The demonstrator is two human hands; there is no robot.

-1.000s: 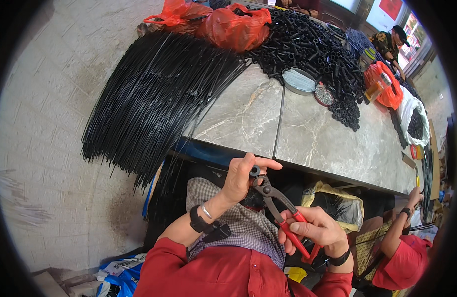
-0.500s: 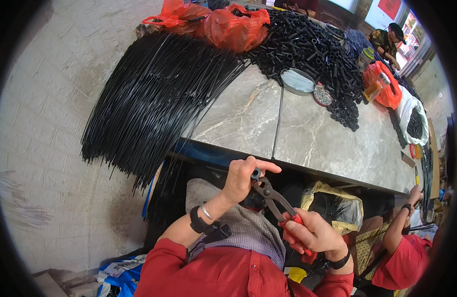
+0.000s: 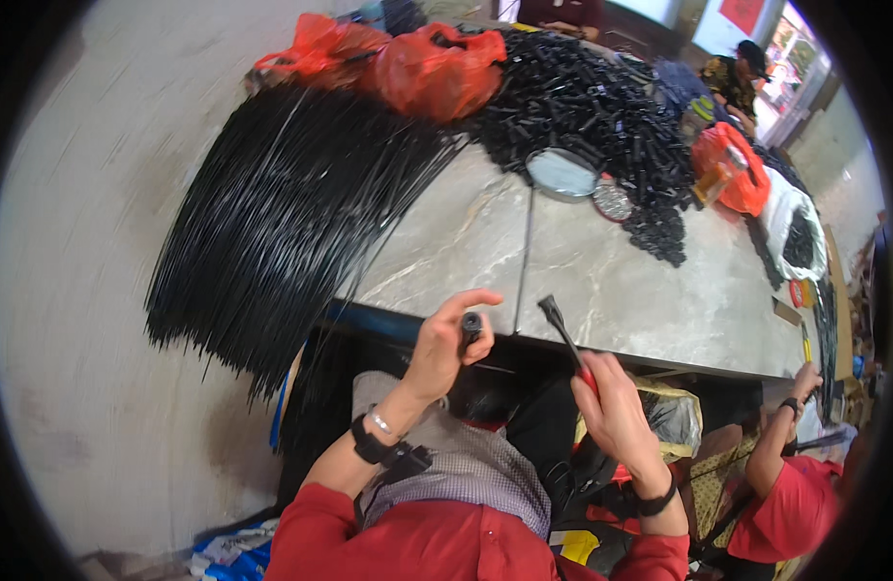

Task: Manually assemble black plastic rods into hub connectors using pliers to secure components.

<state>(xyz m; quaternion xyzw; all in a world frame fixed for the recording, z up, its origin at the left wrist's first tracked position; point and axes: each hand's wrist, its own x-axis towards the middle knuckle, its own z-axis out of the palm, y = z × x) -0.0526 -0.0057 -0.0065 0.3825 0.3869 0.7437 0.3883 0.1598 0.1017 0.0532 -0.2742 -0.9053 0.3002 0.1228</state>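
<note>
My left hand is closed round a short black tube, its round open end facing up and the index finger stretched out above it. In my right hand is a pair of pincers with red handles, its dark jaws pointing up and left. The jaws are apart from the tube, over the table's front edge; blur hides whether they are closed. Both hands are near the front edge of the grey marbled table.
Long thin black rods overhang the table's left. Behind lie red plastic bags and a heap of black tubes, with a round tin and a small dish of metal bits. A co-worker in red sits at right.
The pincers have left the tube and moved up and right with my right hand. My left hand has shifted slightly left, keeping the tube. The whole view has shifted a little.
</note>
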